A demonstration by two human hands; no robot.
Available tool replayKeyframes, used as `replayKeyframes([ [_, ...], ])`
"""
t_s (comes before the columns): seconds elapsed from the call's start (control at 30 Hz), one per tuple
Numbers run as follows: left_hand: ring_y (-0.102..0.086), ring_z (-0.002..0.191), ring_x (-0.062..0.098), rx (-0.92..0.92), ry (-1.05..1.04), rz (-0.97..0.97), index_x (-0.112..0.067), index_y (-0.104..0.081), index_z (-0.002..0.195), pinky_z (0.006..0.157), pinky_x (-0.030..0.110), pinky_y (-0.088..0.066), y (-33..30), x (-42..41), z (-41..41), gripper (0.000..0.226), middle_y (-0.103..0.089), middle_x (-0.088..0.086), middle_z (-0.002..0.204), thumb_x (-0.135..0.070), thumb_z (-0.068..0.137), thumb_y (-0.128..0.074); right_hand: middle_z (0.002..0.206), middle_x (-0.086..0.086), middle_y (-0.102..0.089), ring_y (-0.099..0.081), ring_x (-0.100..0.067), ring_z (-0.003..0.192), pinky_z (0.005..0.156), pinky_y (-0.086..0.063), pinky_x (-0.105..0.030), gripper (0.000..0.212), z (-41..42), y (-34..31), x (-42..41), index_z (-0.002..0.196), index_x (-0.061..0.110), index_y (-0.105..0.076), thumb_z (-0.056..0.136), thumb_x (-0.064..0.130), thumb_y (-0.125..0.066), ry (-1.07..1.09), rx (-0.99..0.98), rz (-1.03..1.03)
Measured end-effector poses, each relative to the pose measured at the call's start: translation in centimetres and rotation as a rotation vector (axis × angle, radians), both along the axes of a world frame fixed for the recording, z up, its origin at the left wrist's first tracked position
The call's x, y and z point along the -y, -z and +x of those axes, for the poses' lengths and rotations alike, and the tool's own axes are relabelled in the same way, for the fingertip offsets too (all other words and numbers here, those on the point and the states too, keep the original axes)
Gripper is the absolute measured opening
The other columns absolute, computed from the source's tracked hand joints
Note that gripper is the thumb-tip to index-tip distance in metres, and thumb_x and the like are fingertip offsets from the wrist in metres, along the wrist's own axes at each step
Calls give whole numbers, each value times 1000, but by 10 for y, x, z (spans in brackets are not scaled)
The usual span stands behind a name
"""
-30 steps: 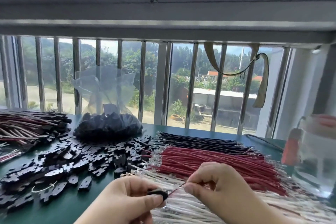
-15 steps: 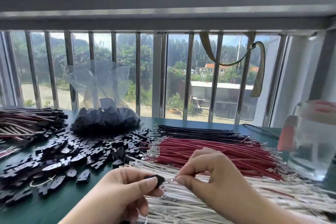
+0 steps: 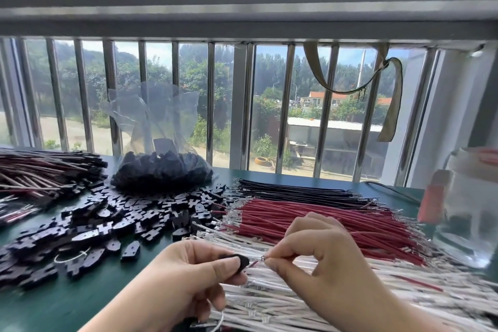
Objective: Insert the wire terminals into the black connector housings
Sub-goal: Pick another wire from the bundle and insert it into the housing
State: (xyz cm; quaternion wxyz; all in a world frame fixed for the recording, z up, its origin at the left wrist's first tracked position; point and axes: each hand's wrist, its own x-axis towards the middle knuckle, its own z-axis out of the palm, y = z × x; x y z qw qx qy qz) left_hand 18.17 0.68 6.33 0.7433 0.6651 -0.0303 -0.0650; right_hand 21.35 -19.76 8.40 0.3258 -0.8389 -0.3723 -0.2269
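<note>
Since a moment ago my right hand [image 3: 320, 259] has brought the wire's metal terminal [image 3: 262, 258] closer to the black connector housing [image 3: 240, 262], and a short gap now shows between them. My left hand [image 3: 188, 277] pinches that housing between thumb and forefinger, its open end facing the terminal. My right hand pinches the wire just behind the terminal, fingertips pressed together. Both hover over the white wires [image 3: 296, 294] on the green table [image 3: 89, 296]. Beyond the white wires lie the red wires [image 3: 323, 221], then the black wires [image 3: 293, 193]. Left of the white wires, loose housings [image 3: 107, 221] are scattered.
</note>
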Motion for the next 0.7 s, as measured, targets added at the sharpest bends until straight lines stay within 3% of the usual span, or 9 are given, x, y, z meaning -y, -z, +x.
replayKeyframes([
  [0.1, -53, 37, 18, -41, 34, -79, -3, -75, 72, 33, 19, -36, 0, -1, -2, 29, -70, 22, 74, -14, 50, -90, 74, 22, -60, -54, -2, 75, 76, -44, -32, 10, -2, -3, 1, 75, 38, -70, 74, 47, -66, -22, 100, -33],
  [0.17, -53, 38, 18, -56, 56, -115, -4, -75, 71, 34, 19, -37, -2, 0, -4, 23, -70, 20, 71, -15, 53, -83, 73, 22, -59, -54, -1, 73, 73, -45, -33, 8, -2, -3, 2, 75, 37, -70, 74, 45, -67, -34, 136, -40],
  [0.37, -55, 41, 15, -22, 47, -81, -7, -75, 70, 35, 18, -37, -3, 5, -6, 23, -71, 16, 72, -18, 52, -84, 68, 19, -57, -53, 1, 67, 66, -48, -31, 12, -3, 5, -5, 70, 35, -68, 73, 46, -66, 23, 159, 16],
  [0.5, -56, 44, 13, -14, 69, -48, -7, -75, 71, 34, 19, -39, -3, 9, -7, 29, -71, 13, 71, -21, 51, -90, 75, 18, -60, -58, -4, 72, 68, -47, -22, 19, -3, 2, -6, 77, 32, -71, 74, 49, -63, -73, -26, 10],
  [0.6, -58, 48, 12, 39, -25, 50, -10, -76, 74, 36, 20, -40, -4, 11, -8, 28, -72, 11, 72, -26, 53, -82, 78, 18, -64, -60, -4, 78, 67, -46, -16, 4, 1, -2, -4, 77, 34, -73, 76, 38, -72, -93, -214, -15],
  [0.7, -58, 51, 12, 90, -156, 136, -14, -76, 76, 37, 20, -41, -4, 9, -6, 5, -72, 11, 72, -15, 70, -77, 78, 24, -65, -58, 4, 77, 67, -42, -9, 9, 7, -1, -3, 81, 38, -75, 78, 30, -73, -61, -284, -22],
])
